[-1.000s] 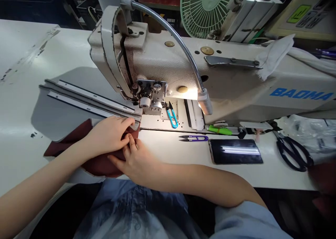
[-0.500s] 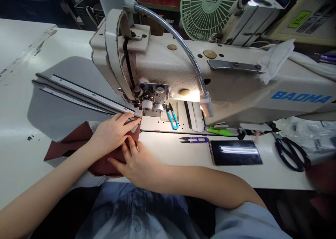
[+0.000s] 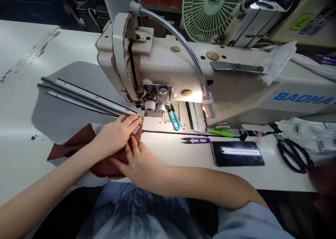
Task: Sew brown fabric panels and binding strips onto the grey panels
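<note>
Maroon fabric flat, folded, pinned beneath left hand, right hand.

Two hands, two thread snips, one scissors, one phone, one fan

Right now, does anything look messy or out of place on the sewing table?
A little. A crumpled white rag is draped over the sewing machine arm, and blue thread snips lie on the machine bed close to the presser foot, not with the purple snips on the table.
</note>
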Demonstrator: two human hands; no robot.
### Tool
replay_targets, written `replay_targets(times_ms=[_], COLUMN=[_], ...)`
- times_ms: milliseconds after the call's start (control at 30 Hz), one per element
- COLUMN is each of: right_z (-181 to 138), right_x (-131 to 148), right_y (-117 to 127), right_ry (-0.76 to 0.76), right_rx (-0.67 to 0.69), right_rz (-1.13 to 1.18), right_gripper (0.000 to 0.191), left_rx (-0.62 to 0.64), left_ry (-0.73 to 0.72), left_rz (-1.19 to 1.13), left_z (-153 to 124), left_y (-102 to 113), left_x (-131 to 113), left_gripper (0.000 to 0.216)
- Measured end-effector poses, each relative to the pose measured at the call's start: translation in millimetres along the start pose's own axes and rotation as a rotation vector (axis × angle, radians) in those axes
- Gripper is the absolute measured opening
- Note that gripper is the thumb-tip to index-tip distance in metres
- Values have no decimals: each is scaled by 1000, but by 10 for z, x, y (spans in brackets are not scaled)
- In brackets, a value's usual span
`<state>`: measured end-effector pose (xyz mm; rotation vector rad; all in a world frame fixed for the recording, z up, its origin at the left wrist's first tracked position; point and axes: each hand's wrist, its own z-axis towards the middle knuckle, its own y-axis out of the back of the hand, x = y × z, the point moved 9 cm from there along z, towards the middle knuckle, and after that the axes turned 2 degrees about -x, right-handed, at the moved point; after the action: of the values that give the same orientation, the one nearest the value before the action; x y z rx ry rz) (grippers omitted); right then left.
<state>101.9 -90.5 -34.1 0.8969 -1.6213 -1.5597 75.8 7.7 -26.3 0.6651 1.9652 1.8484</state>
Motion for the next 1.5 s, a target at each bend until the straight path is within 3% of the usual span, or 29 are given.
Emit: replay_targets(times_ms=[167,533,667,800,933,1200,1500], right_z=[9,85,82,72,66,49,65], right_x=[-20,-297,-322,-321,-312,-321,-321], right_y=[-19,-34,-13,29,36,16,4], right_ry=[5,19,25,26,36,33,38], right_rx=[37,15,-36,-84,-116,-123,-120], right_rz=[-5,-75,-109,-123,-140,-123,-115], right_gripper=[54,52,55,53,49,45,49], left_rx=[22,93,23,-131,-233,-247,-196], left_ry=[-28,62,52,10,-40,-86,-41], left_rz=[-58,-93,-127,-124,-52,18,-14], left_z=[70,466,380,189,100,98,132], left_y=[-9,10,10,65,95,68,53], left_x=[25,268,253,144,50,-3,35], left_gripper=[54,43,43,48,40,34,37])
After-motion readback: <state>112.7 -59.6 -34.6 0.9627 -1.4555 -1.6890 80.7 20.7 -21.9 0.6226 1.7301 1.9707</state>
